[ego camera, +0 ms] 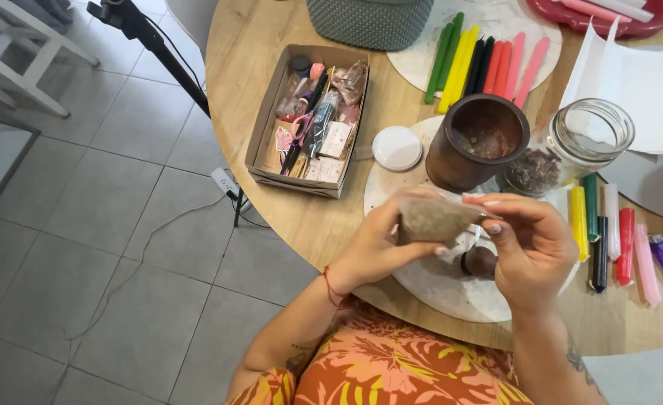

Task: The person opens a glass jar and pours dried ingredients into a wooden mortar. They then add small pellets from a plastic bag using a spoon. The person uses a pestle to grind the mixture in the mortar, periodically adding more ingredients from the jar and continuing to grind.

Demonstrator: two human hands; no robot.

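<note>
Both hands hold a small clear plastic bag of brown powder (433, 220) above the round wooden worktop (331, 217): left hand (376, 244) cradles it, right hand (530, 247) fingers pinching its corner. Keeping it level over the white marble disc (440, 289) would likely catch spills.

Grey tiled floor (121, 225) fills the left, evenly lit; a round wooden table (331, 217) stands right; white chair legs (24, 60) far left; a black tripod leg (166, 64) slants beside a white cable (121, 281)
</note>
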